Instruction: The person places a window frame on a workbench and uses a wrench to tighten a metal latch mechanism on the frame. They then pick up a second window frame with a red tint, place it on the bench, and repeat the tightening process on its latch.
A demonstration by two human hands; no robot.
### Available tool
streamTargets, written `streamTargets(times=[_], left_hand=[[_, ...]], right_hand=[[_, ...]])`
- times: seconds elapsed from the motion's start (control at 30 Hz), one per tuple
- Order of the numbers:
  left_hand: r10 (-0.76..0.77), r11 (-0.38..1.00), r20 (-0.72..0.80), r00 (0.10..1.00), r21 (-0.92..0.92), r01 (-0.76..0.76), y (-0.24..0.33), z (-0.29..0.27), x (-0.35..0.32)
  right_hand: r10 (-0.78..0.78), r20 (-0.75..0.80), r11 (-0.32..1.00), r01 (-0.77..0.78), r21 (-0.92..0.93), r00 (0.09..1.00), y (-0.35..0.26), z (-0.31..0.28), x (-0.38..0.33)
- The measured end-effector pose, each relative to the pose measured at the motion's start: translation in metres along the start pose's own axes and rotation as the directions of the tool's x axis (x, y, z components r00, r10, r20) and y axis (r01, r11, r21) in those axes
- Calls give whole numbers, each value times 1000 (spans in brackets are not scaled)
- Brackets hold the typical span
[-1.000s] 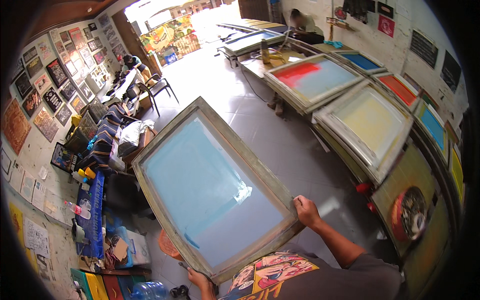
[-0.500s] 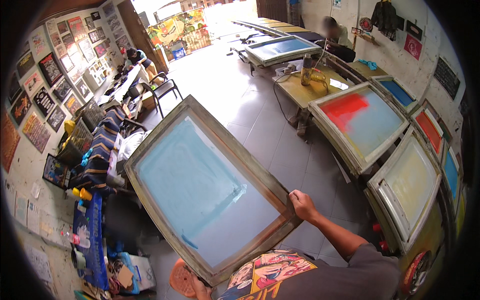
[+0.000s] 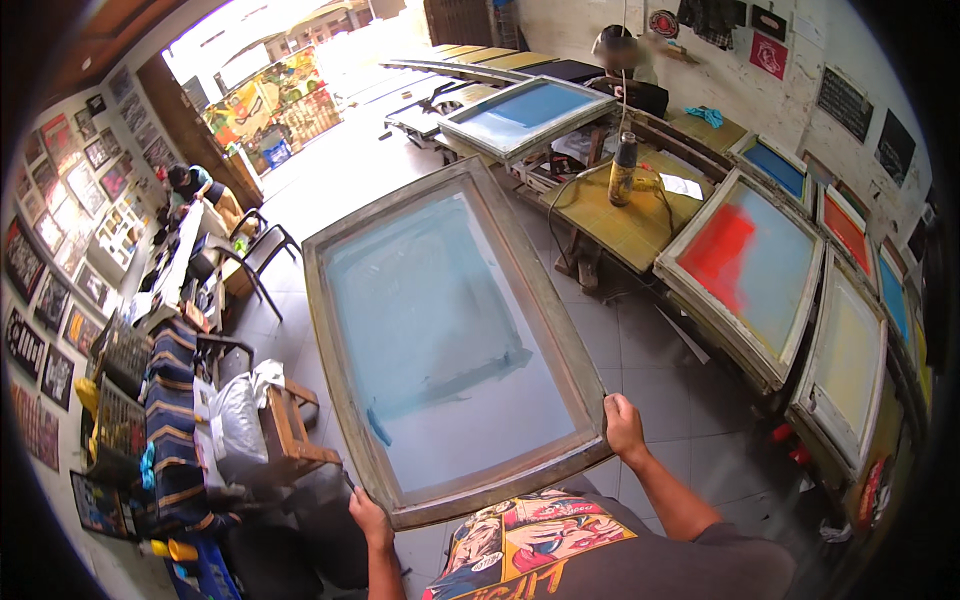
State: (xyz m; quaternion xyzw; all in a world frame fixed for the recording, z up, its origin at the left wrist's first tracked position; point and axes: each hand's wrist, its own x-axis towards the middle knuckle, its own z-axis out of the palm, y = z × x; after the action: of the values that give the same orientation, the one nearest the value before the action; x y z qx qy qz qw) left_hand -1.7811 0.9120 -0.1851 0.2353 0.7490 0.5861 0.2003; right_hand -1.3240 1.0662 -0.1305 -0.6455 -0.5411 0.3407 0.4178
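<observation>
Worn-wood rectangular screen (image 3: pixel 455 345) with blue-smeared translucent mesh (image 3: pixel 420 300) is slanting above grey floor tiles (image 3: pixel 655 385), and from afar I'm watching the left hand (image 3: pixel 372 520) and right hand (image 3: pixel 625 428) pinching its lower side edges, fingers curled in, tips partly hidden.

From my remote seat I see daylight flooding in through a wide opening (image 3: pixel 372 85) at the far end, beside a colourful painted panel (image 3: pixel 285 108). Posters crowd the left wall (image 3: pixel 62 255); the right wall (image 3: pixel 742 95) is pale. Grey tiles cover the floor (image 3: pixel 650 390). A black chair (image 3: pixel 262 262) and wooden stool (image 3: pixel 290 445) stand left, a yellow-topped table (image 3: pixel 590 215) right.
</observation>
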Motion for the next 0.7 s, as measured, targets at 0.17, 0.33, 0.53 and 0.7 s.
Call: streamTargets(times=[0.17, 0.33, 0.53, 0.7], left_hand=[[82, 996, 87, 993, 38, -85, 32, 96, 158], [173, 982, 116, 978, 51, -180, 84, 205, 298], [283, 932, 242, 928, 160, -325, 180, 341, 439], [277, 946, 405, 871, 43, -321, 226, 479, 573]], right_hand=[[60, -155, 995, -47, 83, 986, -4, 69, 88], [73, -227, 983, -32, 180, 971, -40, 118, 213], [86, -267, 964, -13, 264, 960, -86, 165, 351], [123, -361, 966, -29, 255, 924, -114, 207, 460]])
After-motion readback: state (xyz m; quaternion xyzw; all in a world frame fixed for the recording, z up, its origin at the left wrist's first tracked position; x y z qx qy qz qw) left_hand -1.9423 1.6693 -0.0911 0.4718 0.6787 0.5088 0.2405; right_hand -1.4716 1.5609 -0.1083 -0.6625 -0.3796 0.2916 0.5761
